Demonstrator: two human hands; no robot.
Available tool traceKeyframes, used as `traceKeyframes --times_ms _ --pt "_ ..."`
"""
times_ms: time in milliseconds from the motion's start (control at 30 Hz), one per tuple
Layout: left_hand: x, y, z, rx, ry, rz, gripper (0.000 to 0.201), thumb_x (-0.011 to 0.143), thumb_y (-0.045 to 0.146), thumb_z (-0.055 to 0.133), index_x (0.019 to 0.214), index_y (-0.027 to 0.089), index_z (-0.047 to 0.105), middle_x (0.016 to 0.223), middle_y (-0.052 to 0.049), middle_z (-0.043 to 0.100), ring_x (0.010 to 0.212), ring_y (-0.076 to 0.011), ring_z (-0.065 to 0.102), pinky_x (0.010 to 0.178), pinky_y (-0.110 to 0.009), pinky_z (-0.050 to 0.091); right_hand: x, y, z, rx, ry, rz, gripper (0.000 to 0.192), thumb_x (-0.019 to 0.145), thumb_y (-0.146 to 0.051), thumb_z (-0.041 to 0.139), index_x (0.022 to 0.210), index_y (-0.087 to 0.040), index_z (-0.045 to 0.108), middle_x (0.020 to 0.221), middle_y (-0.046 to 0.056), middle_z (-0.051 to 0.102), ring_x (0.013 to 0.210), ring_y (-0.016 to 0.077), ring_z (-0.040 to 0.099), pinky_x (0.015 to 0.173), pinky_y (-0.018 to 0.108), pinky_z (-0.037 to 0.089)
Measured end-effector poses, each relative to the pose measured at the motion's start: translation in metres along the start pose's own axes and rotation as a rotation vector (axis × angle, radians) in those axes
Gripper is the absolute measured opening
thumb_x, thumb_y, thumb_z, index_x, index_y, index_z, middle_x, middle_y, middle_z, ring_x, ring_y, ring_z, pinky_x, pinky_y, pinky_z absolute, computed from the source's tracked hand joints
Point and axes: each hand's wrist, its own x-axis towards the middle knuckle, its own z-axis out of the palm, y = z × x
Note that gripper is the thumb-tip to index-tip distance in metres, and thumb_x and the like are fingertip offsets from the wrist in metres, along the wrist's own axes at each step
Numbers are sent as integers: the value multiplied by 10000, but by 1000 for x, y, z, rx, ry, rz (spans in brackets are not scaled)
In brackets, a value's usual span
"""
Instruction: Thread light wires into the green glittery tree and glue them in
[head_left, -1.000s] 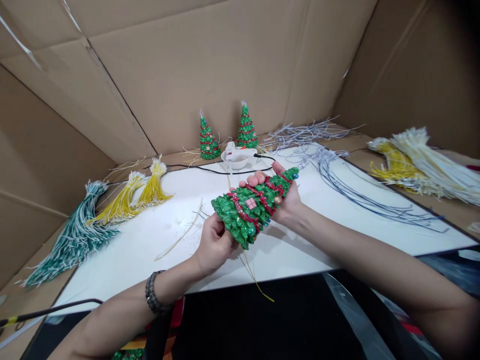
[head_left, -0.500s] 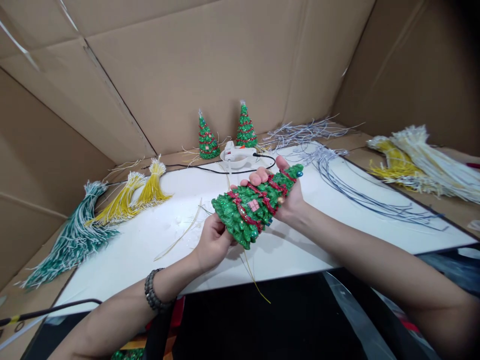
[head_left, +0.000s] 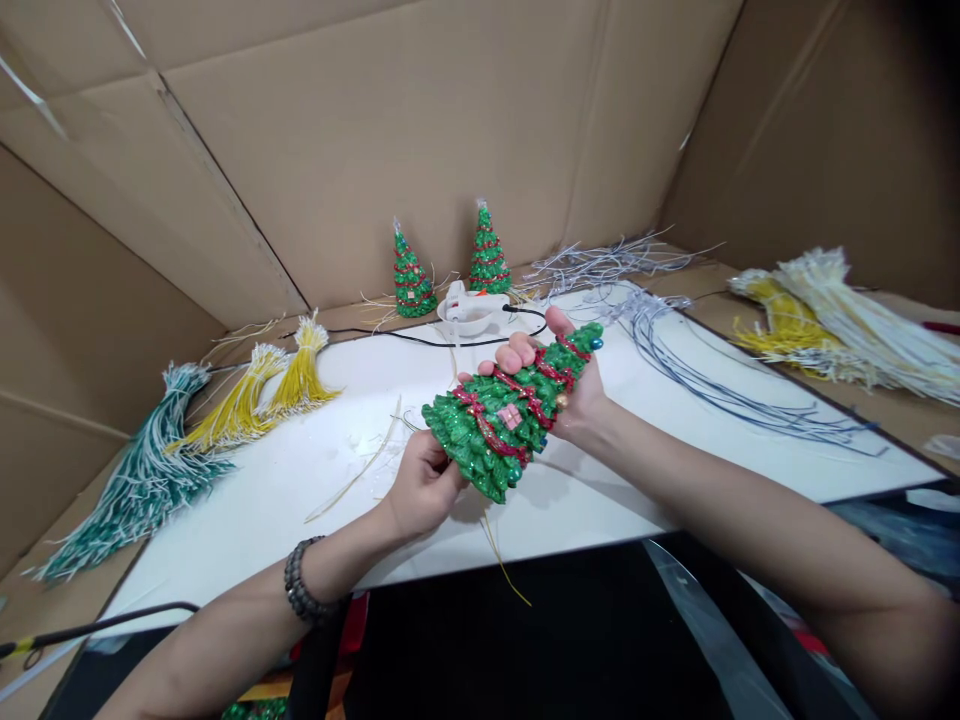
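Observation:
A green glittery Christmas tree figurine point(head_left: 499, 425) with red garlands and a small pink gift lies tilted in both hands, its tip toward the upper right. My right hand point(head_left: 574, 395) wraps round the back of it near the top, fingers showing along the far edge. At the base, my left hand point(head_left: 427, 480) is closed, its fingertips partly hidden under the tree. A thin yellow wire point(head_left: 504, 565) hangs below the base.
Two similar trees point(head_left: 414, 280) stand at the back beside a white glue gun point(head_left: 469, 300) resting on a bowl, its black cord trailing. Yellow wire bundles point(head_left: 304, 370) and a green-white bundle point(head_left: 150, 470) lie left. Grey wires point(head_left: 705, 370) spread right, near more bundles point(head_left: 862, 320). Cardboard walls surround the white board point(head_left: 285, 490).
The tree has turned slightly in my hands, its base tipping a little. The whole view has shifted slightly; both hands keep their hold.

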Motion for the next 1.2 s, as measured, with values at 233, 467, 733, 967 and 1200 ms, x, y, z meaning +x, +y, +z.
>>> traceKeyframes --times_ms 233,467,733,967,1200 --pt "-1 -1 -2 -8 7 -67 493 814 621 659 596 179 659 494 -28 555 536 -157 535 567 -281 472 -1 -3 5 -1 58 14 638 938 -666 332 486 -233 455 528 46 593 879 298 689 936 553 518" --pt "6 1 -3 -54 12 -146 529 721 701 697 677 176 732 636 -81 694 606 -200 619 595 -306 522 -3 -5 9 -32 81 -46 589 906 -666 391 509 -238 472 554 58 607 868 314 683 924 549 519" --pt "9 -12 -13 -33 -4 -168 480 796 643 666 787 163 681 668 -53 665 638 -177 599 598 -275 486 -1 -12 6 -109 114 -123 564 882 -665 425 543 -232 550 604 75 643 885 330 684 911 570 527" --pt "37 -10 -58 756 -278 54 294 983 297 375 889 182 629 851 -63 725 752 -163 645 685 -260 441 6 -37 2 -152 296 -178 620 901 -677 313 528 -258 579 614 101 653 887 354 700 846 594 547" --pt "57 -14 -114 1195 -394 -97 305 940 228 323 931 207 628 951 -59 741 848 -200 662 740 -288 435 13 -40 -13 -166 350 -203 634 845 -750 344 510 -271 589 597 97 677 865 371 713 803 596 568"
